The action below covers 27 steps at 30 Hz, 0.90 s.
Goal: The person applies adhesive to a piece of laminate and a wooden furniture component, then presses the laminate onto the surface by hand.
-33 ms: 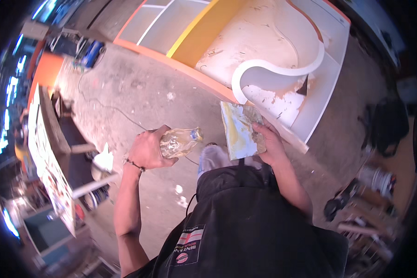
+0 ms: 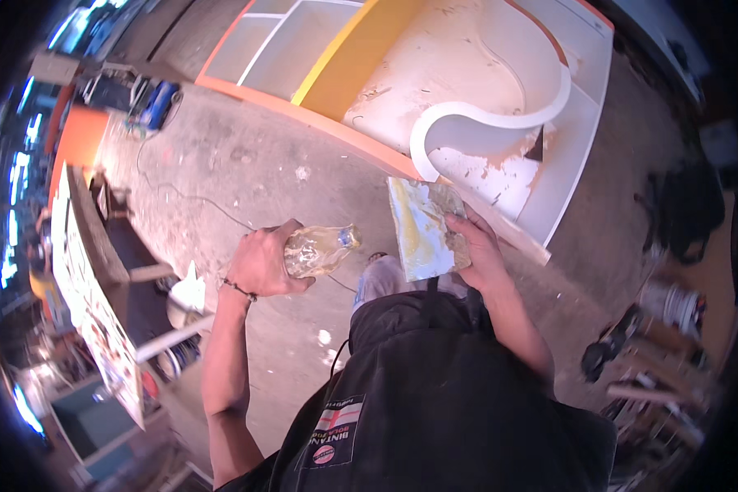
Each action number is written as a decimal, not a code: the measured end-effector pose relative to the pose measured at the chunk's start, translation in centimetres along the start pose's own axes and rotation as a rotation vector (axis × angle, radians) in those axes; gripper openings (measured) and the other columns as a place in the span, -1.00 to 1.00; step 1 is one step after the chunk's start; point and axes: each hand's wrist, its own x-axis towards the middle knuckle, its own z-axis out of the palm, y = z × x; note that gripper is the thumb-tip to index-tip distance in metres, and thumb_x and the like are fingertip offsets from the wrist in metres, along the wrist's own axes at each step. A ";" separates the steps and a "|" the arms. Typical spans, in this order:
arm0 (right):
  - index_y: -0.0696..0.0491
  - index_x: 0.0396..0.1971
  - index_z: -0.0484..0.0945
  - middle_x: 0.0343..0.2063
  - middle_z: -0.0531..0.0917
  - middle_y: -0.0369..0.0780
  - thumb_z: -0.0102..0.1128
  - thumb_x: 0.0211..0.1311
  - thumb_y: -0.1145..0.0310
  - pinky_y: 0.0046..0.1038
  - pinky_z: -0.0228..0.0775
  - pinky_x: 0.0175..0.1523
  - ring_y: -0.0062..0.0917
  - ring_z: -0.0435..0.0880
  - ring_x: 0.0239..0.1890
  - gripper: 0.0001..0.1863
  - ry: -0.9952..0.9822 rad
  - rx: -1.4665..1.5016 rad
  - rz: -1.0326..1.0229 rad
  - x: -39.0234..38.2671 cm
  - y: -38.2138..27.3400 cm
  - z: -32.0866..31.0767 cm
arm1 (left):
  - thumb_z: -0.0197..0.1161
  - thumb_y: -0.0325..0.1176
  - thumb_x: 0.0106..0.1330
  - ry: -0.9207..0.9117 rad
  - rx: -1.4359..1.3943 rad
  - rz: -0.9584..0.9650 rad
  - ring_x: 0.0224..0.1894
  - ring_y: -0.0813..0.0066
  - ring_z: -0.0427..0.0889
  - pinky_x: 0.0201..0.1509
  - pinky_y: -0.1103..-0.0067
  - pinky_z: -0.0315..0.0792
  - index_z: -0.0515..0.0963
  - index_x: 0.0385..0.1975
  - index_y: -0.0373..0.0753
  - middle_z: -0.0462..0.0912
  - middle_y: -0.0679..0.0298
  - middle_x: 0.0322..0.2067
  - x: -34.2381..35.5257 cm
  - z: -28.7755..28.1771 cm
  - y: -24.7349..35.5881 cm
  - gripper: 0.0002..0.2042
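Observation:
A clear bottle (image 2: 313, 251) with a bluish neck lies tilted in the grip of my left hand (image 2: 261, 261), its neck pointing right. The fingers and thumb wrap round its body. My right hand (image 2: 477, 248) holds a flat, roughly square piece of board (image 2: 421, 229) by its right edge. White and yellowish smears cover the board's face, and its right part is bare brown. A small gap separates the bottle's mouth from the board. Both are held in front of me at waist height, above the floor.
Ahead stands a large shelf-like cabinet lying on its back (image 2: 328, 127), with orange edges, a yellow divider and a curved white strip. A blue machine (image 2: 161, 105) sits at the far left, its cable running across the floor. A worktable (image 2: 98, 271) is at left; clutter (image 2: 656, 344) lies at right.
My view has shifted slightly, so the surroundings sit a little differently in the picture. Both hands keep their grips, and the bottle and board have barely moved.

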 end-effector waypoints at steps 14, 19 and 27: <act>0.15 0.16 0.55 0.00 0.71 -0.21 0.22 0.40 0.48 -0.38 0.60 0.09 -0.50 0.73 -0.01 -0.64 0.116 0.248 -0.072 3.9 10.8 6.8 | 0.56 -0.17 -0.18 -0.124 0.498 0.274 -0.20 -0.09 0.75 -0.08 0.17 0.63 0.58 -0.05 -0.19 0.76 0.01 -0.26 5.8 -10.8 -3.9 -0.40; 0.15 0.16 0.56 0.00 0.71 -0.21 0.19 0.41 0.45 -0.37 0.59 0.11 -0.51 0.72 0.00 -0.65 0.048 0.269 -0.093 3.4 10.8 6.2 | 0.56 -0.18 -0.13 -0.124 0.579 0.258 -0.18 -0.09 0.75 -0.05 0.16 0.62 0.58 0.00 -0.18 0.76 0.00 -0.21 4.7 -10.8 -1.5 -0.40; 0.13 0.17 0.55 0.00 0.71 -0.23 0.20 0.42 0.45 -0.36 0.59 0.12 -0.50 0.73 0.00 -0.64 -0.020 0.259 -0.083 1.2 9.9 4.0 | 0.54 -0.18 -0.07 -0.149 0.673 0.198 -0.16 -0.10 0.76 -0.04 0.12 0.62 0.57 0.02 -0.16 0.77 0.00 -0.20 3.2 -9.6 3.2 -0.42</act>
